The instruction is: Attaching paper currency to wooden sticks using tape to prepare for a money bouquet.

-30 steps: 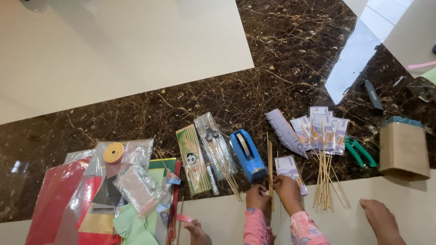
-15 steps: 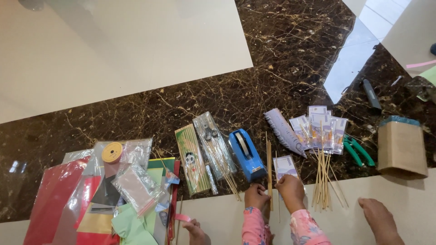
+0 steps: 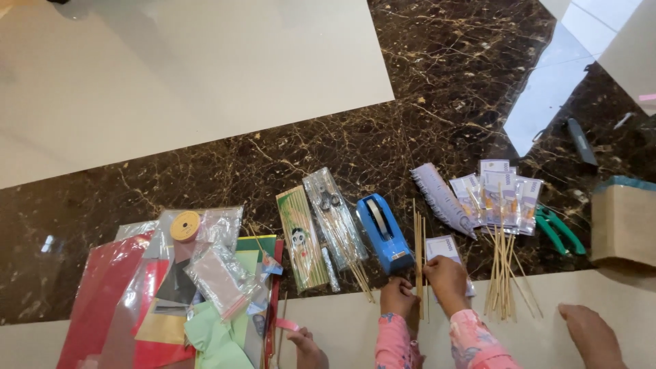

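A dark marble floor (image 3: 383, 143) with pale tiles beside it carries everything. At its left end a heap of coloured paper sheets (image 3: 137, 301) in clear bags is spread, topped by a yellow ribbon spool (image 3: 184, 225). A brown paper bag (image 3: 623, 225) is stood at the right edge, with green pliers (image 3: 560, 231) just beside it. Near the middle, a green packet of sticks (image 3: 301, 239) and a blue tape dispenser (image 3: 384, 232) are laid side by side. To the right, fanned banknotes (image 3: 499, 195) are fixed on a bundle of skewers (image 3: 502, 273). A few thin bamboo sticks (image 3: 418, 239) are pinched by the left hand (image 3: 400, 297), fingers clenched on them. A folded banknote (image 3: 444, 247) is pressed under the right hand (image 3: 447, 280); whether its fingers grasp it cannot be told. Other hands (image 3: 591, 335) are seen at the bottom edge.
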